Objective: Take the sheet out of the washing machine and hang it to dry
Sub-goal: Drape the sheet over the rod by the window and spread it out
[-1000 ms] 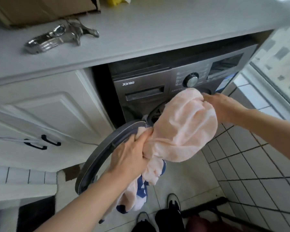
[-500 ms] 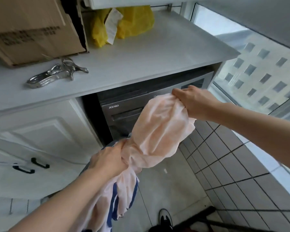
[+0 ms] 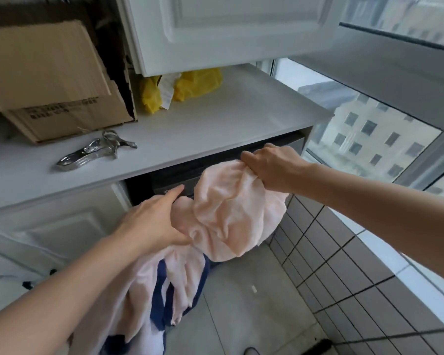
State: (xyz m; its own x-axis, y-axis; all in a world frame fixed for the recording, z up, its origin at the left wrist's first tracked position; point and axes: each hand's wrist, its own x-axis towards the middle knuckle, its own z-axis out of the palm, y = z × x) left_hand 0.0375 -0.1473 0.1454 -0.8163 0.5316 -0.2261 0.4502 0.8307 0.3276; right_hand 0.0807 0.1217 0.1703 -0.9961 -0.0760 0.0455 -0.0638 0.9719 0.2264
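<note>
A pale pink sheet (image 3: 226, 213) with dark blue stripes is bunched up in front of me, its lower part hanging down toward the floor. My left hand (image 3: 154, 221) grips the bundle at its left side. My right hand (image 3: 272, 167) grips its upper right end, raised near the counter's edge. The dark washing machine (image 3: 169, 183) sits under the white counter, mostly hidden behind the sheet; only a strip of its top panel shows.
The white counter (image 3: 228, 119) carries a cardboard box (image 3: 54, 80), a yellow bag (image 3: 190, 85) and a shiny metal tool (image 3: 95, 149). A white upper cabinet (image 3: 228, 29) hangs overhead. Large windows (image 3: 382, 137) run along the right; grey tiles cover the floor (image 3: 331, 290).
Both hands have lifted the sheet higher and clear of the machine. The view has tilted upward, so the drum door has left the frame and the upper cabinet now shows.
</note>
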